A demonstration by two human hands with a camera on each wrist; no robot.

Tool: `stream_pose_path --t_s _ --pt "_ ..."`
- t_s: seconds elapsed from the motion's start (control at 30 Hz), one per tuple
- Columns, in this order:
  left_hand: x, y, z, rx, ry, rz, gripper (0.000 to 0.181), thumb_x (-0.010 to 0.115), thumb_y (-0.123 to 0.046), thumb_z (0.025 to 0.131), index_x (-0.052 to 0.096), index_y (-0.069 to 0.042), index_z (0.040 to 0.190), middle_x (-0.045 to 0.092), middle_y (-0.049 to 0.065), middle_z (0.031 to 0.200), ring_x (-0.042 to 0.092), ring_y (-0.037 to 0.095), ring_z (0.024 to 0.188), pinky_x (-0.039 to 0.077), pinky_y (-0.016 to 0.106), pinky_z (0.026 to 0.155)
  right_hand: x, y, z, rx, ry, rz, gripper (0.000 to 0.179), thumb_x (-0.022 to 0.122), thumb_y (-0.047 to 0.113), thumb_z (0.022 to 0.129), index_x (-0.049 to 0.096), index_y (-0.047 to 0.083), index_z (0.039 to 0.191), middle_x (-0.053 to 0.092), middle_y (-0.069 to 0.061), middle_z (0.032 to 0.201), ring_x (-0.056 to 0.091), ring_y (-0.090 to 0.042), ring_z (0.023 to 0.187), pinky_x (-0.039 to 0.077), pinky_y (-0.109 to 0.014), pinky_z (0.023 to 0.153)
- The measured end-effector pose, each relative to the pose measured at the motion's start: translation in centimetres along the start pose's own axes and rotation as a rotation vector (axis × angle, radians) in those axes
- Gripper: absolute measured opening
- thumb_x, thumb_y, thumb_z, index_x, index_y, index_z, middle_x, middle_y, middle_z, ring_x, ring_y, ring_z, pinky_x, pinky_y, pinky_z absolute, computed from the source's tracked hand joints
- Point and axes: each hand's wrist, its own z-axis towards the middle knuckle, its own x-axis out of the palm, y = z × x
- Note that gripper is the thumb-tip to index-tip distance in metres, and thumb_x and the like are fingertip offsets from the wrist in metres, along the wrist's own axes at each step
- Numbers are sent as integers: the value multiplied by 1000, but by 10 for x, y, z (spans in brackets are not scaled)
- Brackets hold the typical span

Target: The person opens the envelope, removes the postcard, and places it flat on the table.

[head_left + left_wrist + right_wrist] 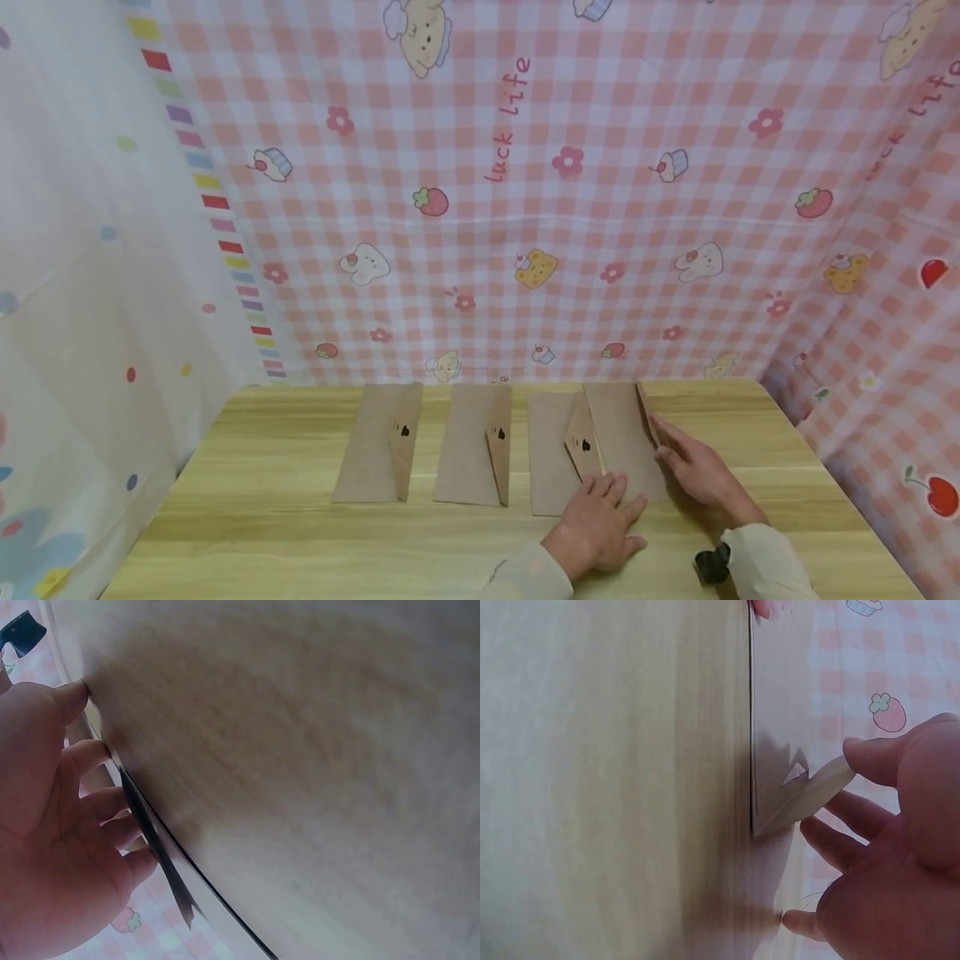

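The rightmost brown paper envelope (617, 433) lies on the wooden table with its flap (814, 796) raised. My right hand (705, 473) pinches that flap between thumb and fingers; the right wrist view shows the thumb on one face and fingers on the other. With fingers spread, my left hand (596, 523) rests flat over the near edges of this envelope and its neighbour. The neighbouring envelope (550, 450) has a partly lifted flap with a small dark print. In the left wrist view, the left fingers (96, 754) touch down by a paper edge.
Two more brown envelopes, one at far left (367, 450) and one left of centre (465, 450), lie in the same row with flaps partly raised. A pink checked cloth (480, 317) hangs behind the wooden table (262, 533). A black device sits at the right wrist.
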Motion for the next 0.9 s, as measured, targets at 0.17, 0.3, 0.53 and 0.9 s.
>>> stream_pose_path --t_s 0.17,0.3,0.53,0.9 --pt "0 0 -1 0 5 -9 58 29 -66 99 18 -49 154 17 -14 163 16 5 150 19 28 120 -1 -1 -1 -6 -25 13 53 48 5 102 33 1 153 46 -34 142 46 -53 128 38 -66 101" --pt "-1 0 -3 -2 2 -8 58 30 -65 99 19 -48 154 17 -14 163 16 5 150 19 28 120 -3 -2 -3 1 -56 33 54 48 3 102 33 2 153 47 -36 140 48 -53 127 40 -65 101" --pt "-1 -1 -5 -5 -20 2 57 31 -65 99 22 -48 154 20 -14 163 19 5 149 20 27 120 -5 -5 -5 -28 -110 68 59 49 -3 97 34 5 154 48 -36 139 54 -52 121 48 -59 93" --pt "-1 -1 -3 -12 -14 30 59 27 -66 99 17 -48 154 18 -14 164 17 5 150 18 27 120 -9 -16 -4 3 -171 15 60 52 -7 91 38 -2 149 53 -40 129 61 -51 110 54 -50 81"
